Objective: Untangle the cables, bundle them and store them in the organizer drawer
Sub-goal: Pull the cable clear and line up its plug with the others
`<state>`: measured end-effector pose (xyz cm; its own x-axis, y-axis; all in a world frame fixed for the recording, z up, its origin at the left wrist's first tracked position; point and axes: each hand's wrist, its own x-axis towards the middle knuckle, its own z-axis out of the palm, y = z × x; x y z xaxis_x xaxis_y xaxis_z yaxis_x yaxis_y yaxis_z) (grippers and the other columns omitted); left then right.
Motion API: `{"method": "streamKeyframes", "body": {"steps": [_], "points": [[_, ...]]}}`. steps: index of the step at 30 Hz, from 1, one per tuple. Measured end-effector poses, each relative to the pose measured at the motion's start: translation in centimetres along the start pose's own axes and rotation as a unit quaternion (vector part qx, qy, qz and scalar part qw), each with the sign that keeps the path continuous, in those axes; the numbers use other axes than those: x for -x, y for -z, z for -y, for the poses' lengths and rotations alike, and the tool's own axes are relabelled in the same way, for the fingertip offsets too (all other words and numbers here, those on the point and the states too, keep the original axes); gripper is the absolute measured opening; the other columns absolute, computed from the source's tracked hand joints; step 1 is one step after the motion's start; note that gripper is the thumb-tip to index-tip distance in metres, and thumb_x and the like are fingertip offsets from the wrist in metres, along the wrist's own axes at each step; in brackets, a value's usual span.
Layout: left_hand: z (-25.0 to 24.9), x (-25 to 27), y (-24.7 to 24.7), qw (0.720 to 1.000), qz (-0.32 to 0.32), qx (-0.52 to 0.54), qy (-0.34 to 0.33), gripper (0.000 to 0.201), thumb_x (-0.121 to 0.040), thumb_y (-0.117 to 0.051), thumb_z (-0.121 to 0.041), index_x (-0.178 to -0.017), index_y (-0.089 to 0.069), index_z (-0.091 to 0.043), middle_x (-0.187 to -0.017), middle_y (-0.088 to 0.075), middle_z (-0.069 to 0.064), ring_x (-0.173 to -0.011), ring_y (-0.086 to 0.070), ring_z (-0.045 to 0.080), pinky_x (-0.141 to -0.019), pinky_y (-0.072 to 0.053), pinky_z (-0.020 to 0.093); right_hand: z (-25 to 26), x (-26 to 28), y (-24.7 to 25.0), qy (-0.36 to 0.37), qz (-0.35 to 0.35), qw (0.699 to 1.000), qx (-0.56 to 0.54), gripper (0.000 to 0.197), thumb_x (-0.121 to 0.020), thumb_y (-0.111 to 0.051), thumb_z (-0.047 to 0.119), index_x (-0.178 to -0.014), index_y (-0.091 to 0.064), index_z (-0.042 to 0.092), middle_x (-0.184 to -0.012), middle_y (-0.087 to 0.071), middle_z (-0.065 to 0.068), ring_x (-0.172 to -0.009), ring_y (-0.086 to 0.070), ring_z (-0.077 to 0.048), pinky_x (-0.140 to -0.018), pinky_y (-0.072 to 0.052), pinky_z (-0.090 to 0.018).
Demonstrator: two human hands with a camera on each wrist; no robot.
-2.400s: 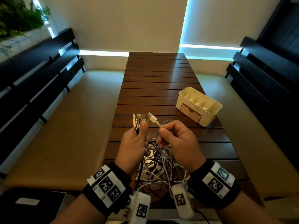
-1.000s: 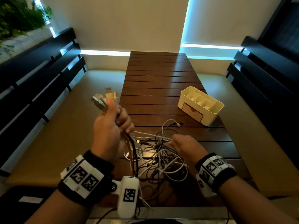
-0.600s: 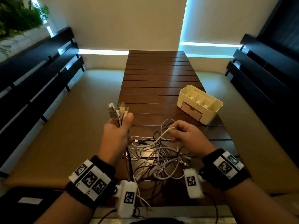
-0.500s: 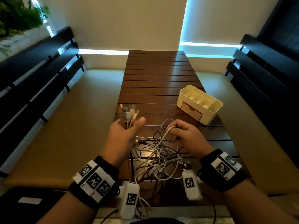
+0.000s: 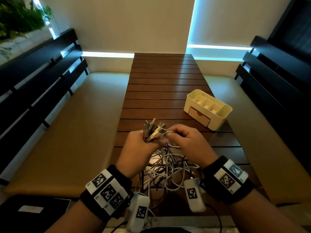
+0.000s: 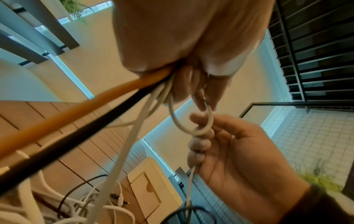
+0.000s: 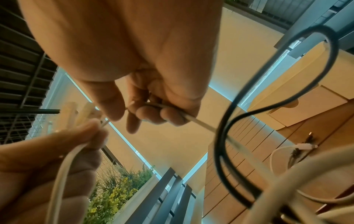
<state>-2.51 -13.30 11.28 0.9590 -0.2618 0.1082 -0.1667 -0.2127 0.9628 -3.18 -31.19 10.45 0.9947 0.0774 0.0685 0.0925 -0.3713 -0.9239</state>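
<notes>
Gripping a fanned cluster of plugs [image 5: 154,130] in left hand [image 5: 140,145], cords half hidden. Pinching thin white cable [image 7: 193,119] with right hand [image 5: 188,143] fingers. Lying tangled at 6 o'clock on slatted wooden table [image 5: 161,84]: glossy cables [image 5: 170,172].

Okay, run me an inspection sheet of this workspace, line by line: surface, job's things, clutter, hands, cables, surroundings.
Surface: dark slatted wooden table.
Job's things: cream organizer at the table's right edge, its drawer closed.
Clutter: nothing seen.
Hands: left hand grips a bunch of connector ends; right hand pinches one white cable beside them.
Cables: tangled pile of white and dark cables hangs from the left hand to the table.
Surroundings: tan benches either side, dark slatted backrests, plants upper left.
</notes>
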Motion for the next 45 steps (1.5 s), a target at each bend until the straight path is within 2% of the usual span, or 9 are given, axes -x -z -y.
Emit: {"method": "streamKeyframes", "body": {"steps": [5, 9, 14, 18, 24, 26, 30, 37, 45], "points": [[0.5, -0.5, 1.8, 0.992, -0.094, 0.079, 0.037, 0.010, -0.088, -0.070, -0.015, -0.079, -0.070, -0.009, -0.047, -0.049, -0.009, -0.041, -0.040, 0.005, -0.043, -0.036, 0.021, -2.2, 0.3, 0.0, -0.038, 0.015, 0.999, 0.023, 0.021, -0.098, -0.054, 0.037, -0.091, -0.070, 0.025, -0.078, -0.061, -0.005, -0.067, -0.053, -0.019, -0.068, -0.048, -0.036], [1.9, -0.4, 4.0, 0.987, -0.094, 0.098, 0.082, 0.012, -0.088, -0.070, -0.015, -0.077, -0.066, -0.011, -0.047, -0.043, -0.010, -0.038, -0.034, 0.007, -0.044, -0.031, 0.024, -4.1, 0.4, 0.8, -0.089, -0.014, 0.996, 0.019, 0.021, -0.098, -0.054, 0.037, -0.085, -0.068, 0.029, -0.067, -0.058, 0.011, -0.062, -0.053, -0.007, -0.063, -0.047, -0.030], [3.3, -0.7, 4.2, 0.985, -0.099, 0.055, 0.131, 0.019, -0.087, -0.073, -0.021, -0.072, -0.063, -0.016, -0.044, -0.045, -0.013, -0.038, -0.038, 0.003, -0.051, -0.031, 0.029, -3.8, -0.6, 1.5, -0.038, -0.053, 0.993, 0.099, 0.016, -0.097, -0.058, 0.033, -0.088, -0.069, 0.027, -0.074, -0.061, 0.011, -0.066, -0.053, 0.001, -0.064, -0.042, -0.019], [3.1, -1.3, 4.6, 0.978, -0.155, 0.074, 0.114, 0.016, -0.088, -0.070, -0.027, -0.083, -0.065, -0.013, -0.049, -0.041, -0.012, -0.042, -0.034, 0.010, -0.050, -0.033, 0.029, -3.6, -1.1, 2.3, -0.006, -0.036, 0.974, 0.222, 0.011, -0.096, -0.059, 0.029, -0.090, -0.068, 0.026, -0.086, -0.060, 0.009, -0.079, -0.056, -0.005, -0.072, -0.048, -0.026], [1.0, -1.4, 2.6, 0.995, -0.080, 0.009, 0.051, 0.006, -0.090, -0.068, -0.021, -0.091, -0.072, -0.016, -0.052, -0.054, -0.016, -0.044, -0.049, -0.003, -0.046, -0.040, 0.016, -2.5, -1.1, 0.8, 0.097, 0.029, 0.963, 0.251, 0.016, -0.096, -0.059, 0.029, -0.093, -0.070, 0.017, -0.085, -0.057, 0.010, -0.078, -0.053, -0.005, -0.069, -0.044, -0.023], [0.7, -1.5, 1.9, 0.998, -0.032, -0.033, 0.035, 0.009, -0.090, -0.068, -0.025, -0.088, -0.072, -0.018, -0.054, -0.057, -0.017, -0.046, -0.048, -0.004, -0.054, -0.040, 0.021, -1.8, -1.2, 0.2, 0.139, 0.036, 0.958, 0.247, 0.017, -0.096, -0.058, 0.031, -0.092, -0.069, 0.018, -0.085, -0.057, 0.006, -0.076, -0.053, -0.010, -0.067, -0.044, -0.027], [0.7, -1.9, 1.6, 0.995, 0.028, -0.084, 0.040, 0.032, -0.088, -0.070, -0.033, -0.074, -0.064, -0.005, -0.061, -0.054, 0.000, -0.056, -0.046, 0.013, -0.058, -0.039, 0.035, -0.4, -1.2, 0.6, 0.190, -0.002, 0.956, 0.226, 0.011, -0.095, -0.062, 0.023, -0.093, -0.069, 0.016, -0.081, -0.052, 0.012, -0.071, -0.049, -0.005, -0.063, -0.036, -0.011], [-0.2, -1.7, 1.3, 0.994, 0.065, -0.083, 0.020, 0.015, -0.086, -0.073, -0.029, -0.077, -0.067, -0.018, -0.058, -0.059, -0.009, -0.050, -0.048, -0.001, -0.050, -0.039, 0.014, -0.6, -0.8, 0.6, 0.190, -0.005, 0.964, 0.184, 0.007, -0.094, -0.062, 0.017, -0.091, -0.069, 0.015, -0.082, -0.054, 0.013, -0.074, -0.051, -0.008, -0.062, -0.042, -0.019], [-0.5, -1.6, 1.4, 0.997, 0.041, -0.049, 0.040, 0.017, -0.090, -0.069, -0.023, -0.079, -0.067, -0.010, -0.049, -0.052, -0.014, -0.043, -0.042, -0.001, -0.048, -0.036, 0.017, -0.8, -0.8, 0.5, 0.163, 0.012, 0.976, 0.145, 0.009, -0.096, -0.060, 0.023, -0.096, -0.068, 0.019, -0.083, -0.058, 0.011, -0.075, -0.055, -0.011, -0.067, -0.046, -0.024]]}}
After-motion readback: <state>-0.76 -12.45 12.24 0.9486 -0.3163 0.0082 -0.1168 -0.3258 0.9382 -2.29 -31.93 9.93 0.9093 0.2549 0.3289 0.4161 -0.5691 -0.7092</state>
